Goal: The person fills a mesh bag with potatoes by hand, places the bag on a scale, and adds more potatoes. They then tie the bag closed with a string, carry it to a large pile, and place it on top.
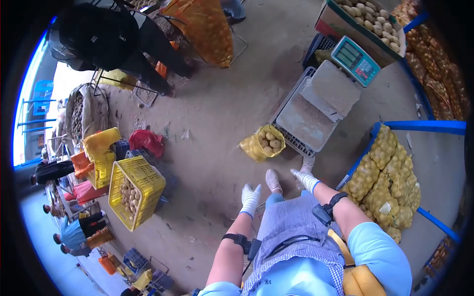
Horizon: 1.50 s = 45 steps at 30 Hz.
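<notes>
My left hand (pixel 251 199), in a white striped glove, hangs in front of my apron with fingers stretched and thumb apart, holding nothing. My right hand (pixel 307 180), gloved alike, reaches forward above my shoes with its fingers extended and nothing in them. Ahead of both hands stands a small yellow mesh bag of potatoes (pixel 269 143), its mouth open upward. It rests on the floor against the near corner of a platform scale (pixel 307 123). The scale's keypad display (pixel 355 60) is at its far end. Neither hand touches the bag or the scale.
Filled yellow net sacks (pixel 387 180) lie at the right beside blue rails (pixel 424 127). A carton of potatoes (pixel 368 22) stands beyond the scale. Yellow crates (pixel 136 190) and a red bag (pixel 147 143) are at the left. A person in dark clothes (pixel 113 42) stands farther off.
</notes>
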Motion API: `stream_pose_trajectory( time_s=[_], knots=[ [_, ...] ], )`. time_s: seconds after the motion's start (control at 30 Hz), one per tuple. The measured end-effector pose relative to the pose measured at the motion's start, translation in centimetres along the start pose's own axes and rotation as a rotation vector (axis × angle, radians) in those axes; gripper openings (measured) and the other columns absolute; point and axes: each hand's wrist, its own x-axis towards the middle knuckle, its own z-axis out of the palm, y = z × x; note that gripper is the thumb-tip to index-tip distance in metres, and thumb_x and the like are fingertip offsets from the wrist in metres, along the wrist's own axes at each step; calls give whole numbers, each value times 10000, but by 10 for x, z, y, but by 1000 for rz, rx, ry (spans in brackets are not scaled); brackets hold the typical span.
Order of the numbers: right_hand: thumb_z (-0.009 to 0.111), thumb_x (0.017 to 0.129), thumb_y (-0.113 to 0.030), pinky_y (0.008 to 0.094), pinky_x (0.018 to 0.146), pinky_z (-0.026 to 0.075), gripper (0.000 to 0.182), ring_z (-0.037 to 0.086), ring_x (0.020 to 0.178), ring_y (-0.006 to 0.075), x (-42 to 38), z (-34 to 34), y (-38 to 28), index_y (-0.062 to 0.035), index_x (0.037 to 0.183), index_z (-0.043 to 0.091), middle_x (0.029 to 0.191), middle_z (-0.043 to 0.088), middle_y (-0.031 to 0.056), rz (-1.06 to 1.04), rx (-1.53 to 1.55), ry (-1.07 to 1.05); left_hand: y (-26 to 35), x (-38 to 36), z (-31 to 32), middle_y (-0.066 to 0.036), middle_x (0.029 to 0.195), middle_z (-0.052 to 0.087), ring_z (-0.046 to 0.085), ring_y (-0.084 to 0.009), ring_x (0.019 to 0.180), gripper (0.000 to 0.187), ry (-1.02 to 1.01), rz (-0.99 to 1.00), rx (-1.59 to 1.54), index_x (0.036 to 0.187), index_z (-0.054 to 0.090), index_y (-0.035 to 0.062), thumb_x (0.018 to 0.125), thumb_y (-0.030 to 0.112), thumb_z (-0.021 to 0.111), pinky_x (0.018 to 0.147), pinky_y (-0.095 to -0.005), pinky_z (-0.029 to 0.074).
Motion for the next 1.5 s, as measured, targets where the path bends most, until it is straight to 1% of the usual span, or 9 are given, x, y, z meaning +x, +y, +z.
stream_pose_trajectory(
  time_s=[0.27,0.4,0.47,0.6,0.73,0.83,0.9,1.03,1.5],
  knots=[
    [532,747,-641,370,886,432,793,556,1042,294,154,54,-62,19,1187,534,1114,579,200,181,363,136,163,192,12,-130,1203,481,439,-301,1118,791,253,359,505,1239,409,48,599,358,756,934,-376,386],
    [557,739,-625,338,729,472,708,597,863,261,185,68,-78,25,1018,594,955,622,161,163,342,139,192,258,49,-121,1210,469,453,-296,1109,888,226,493,734,1287,341,46,577,344,782,912,-381,404],
    [552,805,-503,332,456,444,474,555,501,206,228,81,-53,-33,834,601,689,596,100,19,331,94,191,271,62,-107,1163,547,535,-277,1056,672,118,373,896,1227,469,65,656,307,730,832,-387,457],
    [547,845,-310,344,481,451,351,569,533,215,172,74,-48,4,1000,563,744,603,113,93,78,4,145,284,46,-100,1023,644,627,-249,937,279,-227,94,1073,999,657,117,786,274,568,726,-390,500],
    [533,851,-209,389,641,476,471,605,656,290,124,66,-37,-43,1265,383,880,641,128,-238,-48,-26,113,229,10,-113,924,667,642,-254,878,324,-166,60,933,944,677,97,828,319,471,684,-371,497],
    [481,852,-395,390,729,454,393,603,788,332,66,78,-30,-37,871,642,788,642,174,-326,-293,32,91,188,-40,-125,769,659,629,-228,656,367,-247,-37,411,864,662,41,831,360,482,579,-345,477],
    [497,861,-390,353,631,480,399,620,679,269,47,77,-6,-18,917,628,741,638,152,-394,-57,-93,53,162,-60,-83,677,613,558,-158,533,377,-226,-126,-125,825,643,20,833,378,528,504,-291,448],
    [517,890,-314,222,558,484,310,568,587,94,-90,-18,-37,-21,945,602,712,609,37,-356,137,-344,121,33,-104,-23,701,597,524,-83,542,371,-221,-30,-483,911,635,21,840,377,561,483,-223,422],
    [529,897,-224,225,593,481,257,597,661,101,-297,-188,-42,7,967,616,766,624,43,-777,8,-333,315,-160,-117,10,691,561,451,-53,560,361,-98,362,-861,887,637,27,838,379,575,501,-195,363]
  ],
)
